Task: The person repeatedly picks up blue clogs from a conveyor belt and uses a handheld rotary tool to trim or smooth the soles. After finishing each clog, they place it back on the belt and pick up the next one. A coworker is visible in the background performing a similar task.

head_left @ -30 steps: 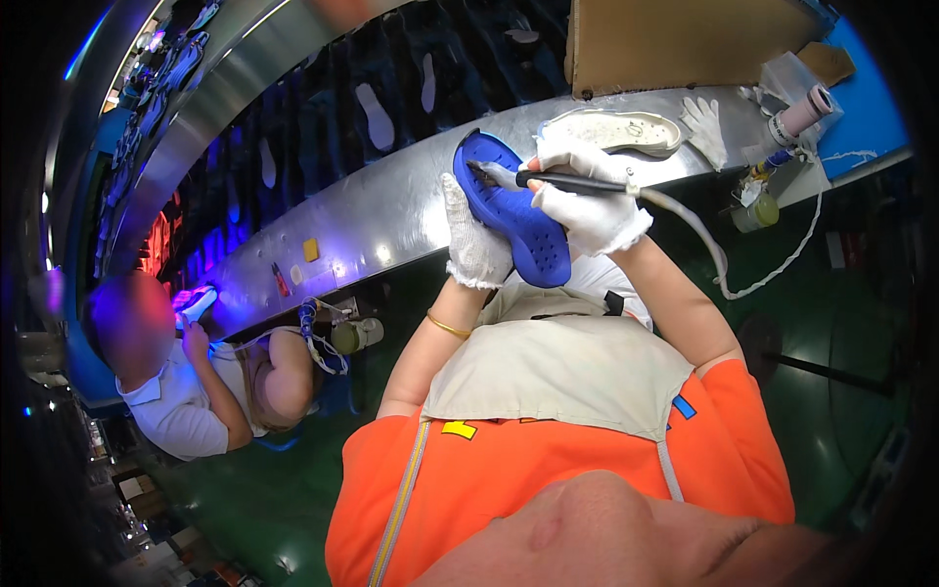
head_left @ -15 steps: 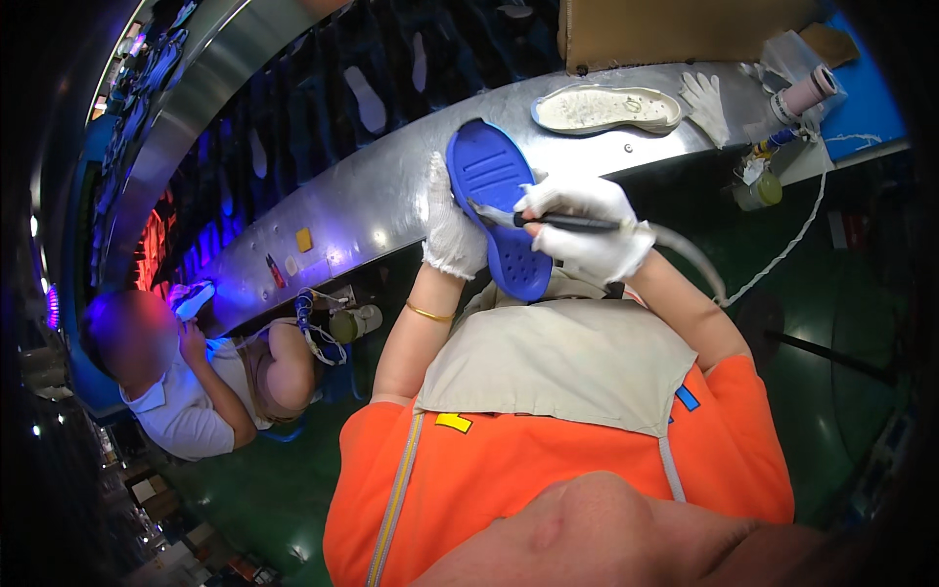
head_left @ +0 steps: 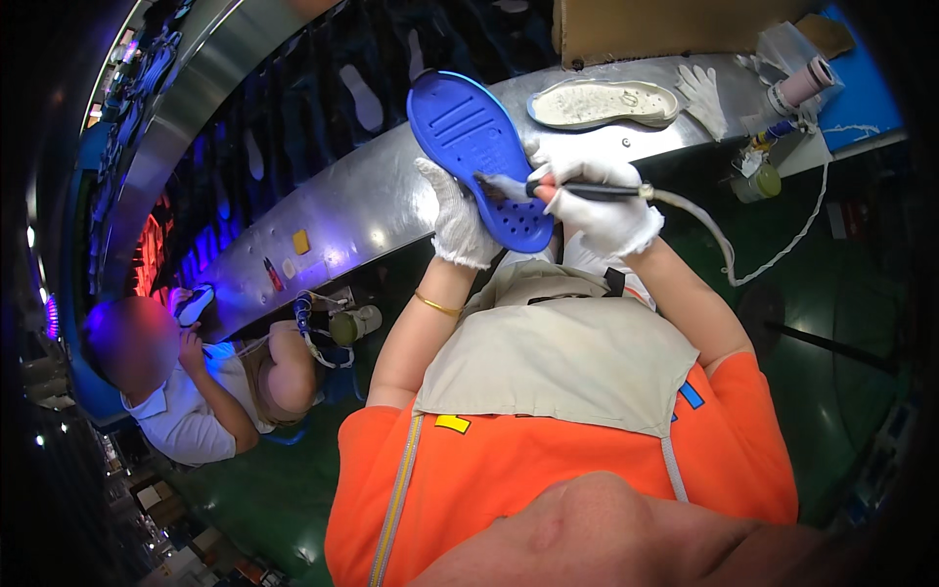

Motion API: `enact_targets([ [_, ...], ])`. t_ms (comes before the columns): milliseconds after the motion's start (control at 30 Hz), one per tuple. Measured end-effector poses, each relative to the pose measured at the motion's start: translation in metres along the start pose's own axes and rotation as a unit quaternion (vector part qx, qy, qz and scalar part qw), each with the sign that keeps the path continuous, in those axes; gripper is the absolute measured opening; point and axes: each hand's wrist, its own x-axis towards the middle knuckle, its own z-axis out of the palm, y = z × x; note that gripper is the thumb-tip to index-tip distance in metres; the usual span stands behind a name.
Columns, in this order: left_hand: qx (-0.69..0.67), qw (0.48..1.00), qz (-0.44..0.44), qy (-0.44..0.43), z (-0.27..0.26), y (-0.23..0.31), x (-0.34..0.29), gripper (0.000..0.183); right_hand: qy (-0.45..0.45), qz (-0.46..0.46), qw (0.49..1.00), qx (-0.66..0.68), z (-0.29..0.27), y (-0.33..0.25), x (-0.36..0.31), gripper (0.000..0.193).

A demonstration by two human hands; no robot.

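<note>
A blue shoe sole [head_left: 469, 122] with grooves and small holes is tilted in front of me, its wide end over the metal ledge. My gloved left hand [head_left: 456, 220] is under and along its left side, gripping it. Between the fingers of my gloved right hand [head_left: 611, 220] is a brush [head_left: 592, 192] with a black handle. Its dark, flat bristles lie against the sole near the holes. From the handle's back end a pale hose [head_left: 719, 240] curves off to the right. The left fingers behind the sole are hidden.
On the metal ledge [head_left: 342, 220] lie a white sole [head_left: 602, 106], a spare white glove [head_left: 702, 100] and a yellow block [head_left: 300, 242]. A dark belt carrying pale insoles [head_left: 362, 98] runs behind. A jar [head_left: 759, 184] hangs at right. Another person [head_left: 186, 391] sits at left holding a sole.
The blue sole has moved up and left and turned its surface more toward me. The brush tip has shifted from its middle to near the holed end.
</note>
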Motion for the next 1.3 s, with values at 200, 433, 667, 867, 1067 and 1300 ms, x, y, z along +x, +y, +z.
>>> enact_targets([
  [200,-0.135,0.984,0.070,-0.091,0.001,0.015,0.013,0.101,-0.073,0.005,0.992,0.105,0.014,-0.019,0.013,0.011],
  [433,-0.150,0.956,0.116,-0.223,-0.008,0.038,0.039,0.110,-0.074,0.143,0.975,0.151,0.013,-0.025,0.017,0.013],
  [667,0.066,0.986,0.091,-0.127,-0.002,0.057,0.035,0.116,-0.101,0.119,0.983,0.093,-0.001,-0.013,0.031,0.018],
  [867,0.250,0.962,0.013,-0.112,-0.007,0.072,0.039,0.101,-0.210,0.123,0.969,-0.037,-0.011,-0.010,0.046,0.016],
  [1067,0.320,0.944,-0.071,-0.026,0.002,0.080,0.044,0.094,-0.172,0.054,0.982,-0.063,-0.006,-0.017,0.049,0.015],
  [1300,0.334,0.930,-0.142,0.062,0.006,0.087,0.051,0.077,-0.229,0.058,0.967,-0.092,-0.008,-0.016,0.051,0.015],
])
